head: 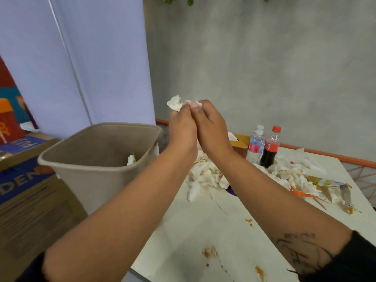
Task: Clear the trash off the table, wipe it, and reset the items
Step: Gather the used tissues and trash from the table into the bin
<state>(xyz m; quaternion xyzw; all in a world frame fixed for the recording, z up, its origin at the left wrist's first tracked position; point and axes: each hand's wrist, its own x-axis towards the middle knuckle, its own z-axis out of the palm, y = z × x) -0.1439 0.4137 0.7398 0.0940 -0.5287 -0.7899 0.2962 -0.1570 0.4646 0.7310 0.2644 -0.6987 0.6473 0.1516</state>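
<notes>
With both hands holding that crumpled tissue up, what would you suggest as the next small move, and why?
Probably shift the crumpled tissue left over the bin and release it: the left hand and right hand pinch it in the air just right of the bin's rim.

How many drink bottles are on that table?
3, grouped at the far side: a red-capped cola bottle, a water bottle beside it, and a second water bottle mostly hidden behind that.
</notes>
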